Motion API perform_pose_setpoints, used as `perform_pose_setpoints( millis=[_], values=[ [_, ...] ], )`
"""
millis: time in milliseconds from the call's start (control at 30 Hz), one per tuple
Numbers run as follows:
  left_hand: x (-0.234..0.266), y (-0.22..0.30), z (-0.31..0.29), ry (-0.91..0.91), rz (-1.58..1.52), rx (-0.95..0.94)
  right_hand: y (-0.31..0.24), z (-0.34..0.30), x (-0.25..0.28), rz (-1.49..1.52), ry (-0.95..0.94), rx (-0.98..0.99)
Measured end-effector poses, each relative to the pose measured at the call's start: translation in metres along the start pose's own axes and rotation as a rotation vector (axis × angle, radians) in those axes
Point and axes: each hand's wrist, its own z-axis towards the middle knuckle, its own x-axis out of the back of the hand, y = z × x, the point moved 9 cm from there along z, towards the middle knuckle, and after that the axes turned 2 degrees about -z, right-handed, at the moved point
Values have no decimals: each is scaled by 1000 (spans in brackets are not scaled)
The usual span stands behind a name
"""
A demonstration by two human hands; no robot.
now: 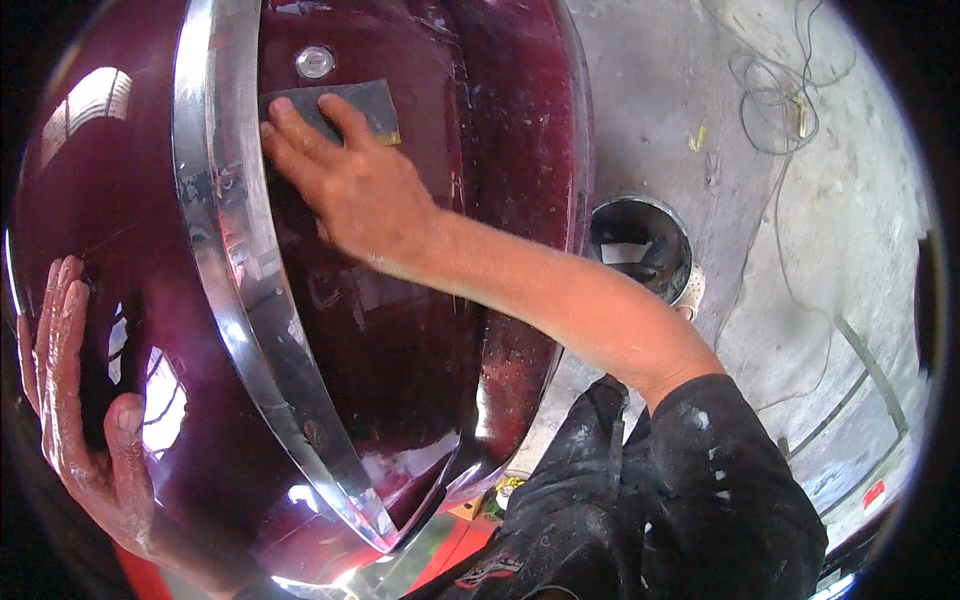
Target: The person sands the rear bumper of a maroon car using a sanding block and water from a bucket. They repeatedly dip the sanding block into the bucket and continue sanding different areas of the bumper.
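My right hand [365, 195] presses a dark grey sheet of sandpaper [372, 103] flat against a glossy maroon vehicle panel [360, 385], with the fingers over the sheet. A round silver emblem [315, 62] sits on the panel just beyond the fingers. To the left of that hand, a wide chrome trim strip [250, 270] curves down the bodywork. My left hand [85, 400] looks wet and rests open on the maroon surface at the far left, fingers stretched out and thumb apart, with nothing in it.
A black bucket [665, 225] stands on the grey concrete floor [660, 100] right of the vehicle, with part of a light perforated shoe [693, 290] beside it. A thin cable [765, 150] lies looped at the upper right. Small yellow items [508, 490] show below the panel's lower edge.
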Motion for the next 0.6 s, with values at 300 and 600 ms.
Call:
perform_pose_setpoints(
  millis=[300, 600],
  values=[
    [-1, 0, 1, -6, 29, -4, -21, -28, 11, -107, -101, -33],
    [-6, -13, -15, 48, -39, 52, 73, 37, 8, -293, -19, 200]
  ],
)
